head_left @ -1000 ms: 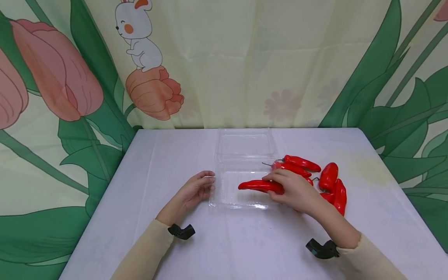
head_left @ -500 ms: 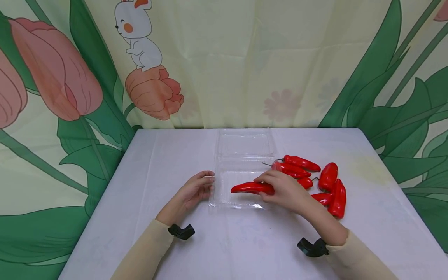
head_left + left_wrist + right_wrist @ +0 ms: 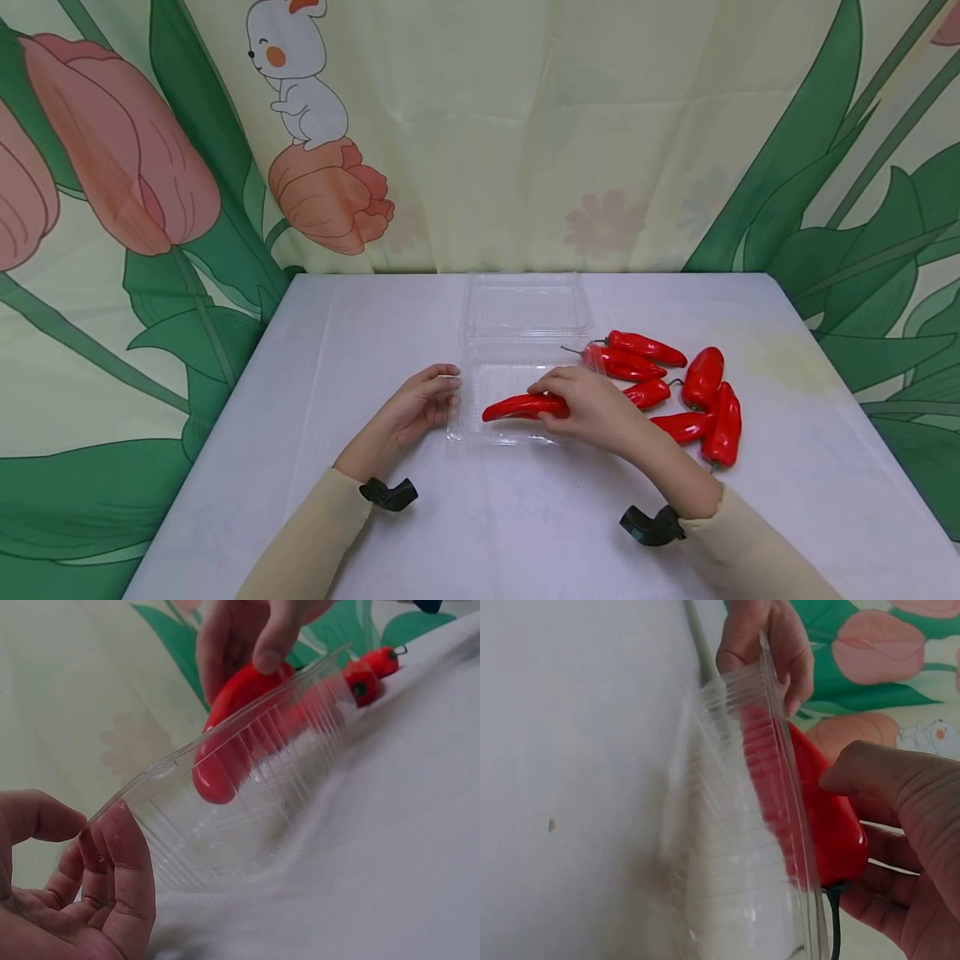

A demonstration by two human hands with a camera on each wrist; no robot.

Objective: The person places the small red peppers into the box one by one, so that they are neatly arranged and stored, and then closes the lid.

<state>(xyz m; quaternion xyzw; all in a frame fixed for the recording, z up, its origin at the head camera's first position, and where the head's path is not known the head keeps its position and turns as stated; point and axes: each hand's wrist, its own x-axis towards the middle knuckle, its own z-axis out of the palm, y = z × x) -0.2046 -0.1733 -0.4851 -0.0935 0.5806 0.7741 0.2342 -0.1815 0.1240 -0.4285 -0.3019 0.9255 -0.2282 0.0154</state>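
Note:
My right hand [image 3: 596, 412] grips a long red chili pepper [image 3: 517, 407] by its stem end. The pepper's narrow tip points left and dips below the rim of a clear plastic clamshell box [image 3: 172, 859], as the left wrist view shows. A dark green stem [image 3: 835, 922] hangs from its wide end in the right wrist view. With thumb and fingertips, my left hand [image 3: 412, 408] pinches the box's left rim. Whether the pepper touches the box floor I cannot tell.
Several more red peppers [image 3: 703, 379] lie on the white tablecloth [image 3: 510, 533] to the right of the box. The open clear lid [image 3: 525, 307] lies flat behind it, near the table's back edge. A printed curtain [image 3: 480, 167] hangs behind the table.
My right hand has moved left and slightly lower with the pepper, further over the box. Peppers that the right arm covered now show. The left hand stays at the rim.

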